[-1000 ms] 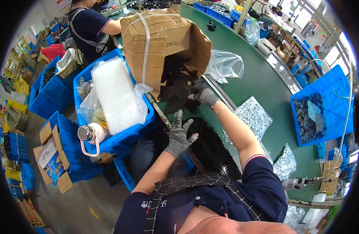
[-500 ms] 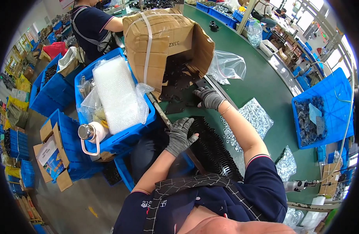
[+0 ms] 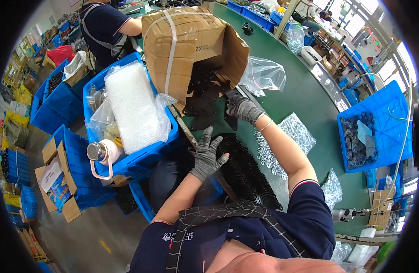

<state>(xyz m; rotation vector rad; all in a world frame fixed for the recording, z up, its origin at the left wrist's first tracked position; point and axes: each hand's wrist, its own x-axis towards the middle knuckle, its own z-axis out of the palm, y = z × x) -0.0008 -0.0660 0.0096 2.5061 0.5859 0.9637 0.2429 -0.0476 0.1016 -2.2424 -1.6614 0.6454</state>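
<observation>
Both hands wear grey striped gloves. My right hand is closed on the edge of a flat black plate, just in front of the open cardboard box. More loose black plates spill from the box's mouth onto the green table. My left hand is open with its fingers apart, beside the near edge of the table. Next to it, a long row of black plates stands packed closely together, running toward my body. The right fingertips are partly hidden behind the hand.
Right of the row lie small metal rings and a clear bag of metal parts. A blue bin with bubble wrap and a flask stands at left. Another blue bin sits far right. A co-worker is beyond the box.
My right hand has drawn a black plate up off the pile near the box. My left hand has lifted slightly and spread its fingers.
</observation>
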